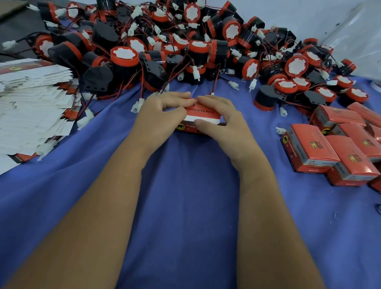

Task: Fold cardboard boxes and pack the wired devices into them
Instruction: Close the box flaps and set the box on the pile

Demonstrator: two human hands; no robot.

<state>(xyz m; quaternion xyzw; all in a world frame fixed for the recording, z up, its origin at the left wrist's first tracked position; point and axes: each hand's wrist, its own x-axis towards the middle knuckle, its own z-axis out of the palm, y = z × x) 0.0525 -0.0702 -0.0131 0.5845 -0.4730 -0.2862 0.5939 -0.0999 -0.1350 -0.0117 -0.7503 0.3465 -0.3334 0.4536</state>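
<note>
**Closing a small carton at the middle of the surface**

Both hands meet on one red cardboard box [199,119], which rests on the blue-covered surface [184,215] about midway between its left and right edges, just in front of the heap of wired devices [184,46] piled against the far edge. The left hand [162,110] curls over the box's left end, its fingers [178,97] bent onto the top flap; the right hand [221,117] grips the right end, thumb pressed on the near face, fingers curled over the top. Whether a device is already inside cannot be told.

The box is thin printed card: probably light, easily dented, and stiff only along its creases, so hold is best taken at the corners and edges, with pressure on the flap near its fold. The devices look like rigid plastic; their thin red and black leads with white plugs tangle readily, so lift by the body, not the wire. Flat blanks [19,113] lie at the left edge, finished boxes [340,152] at the right.
</note>
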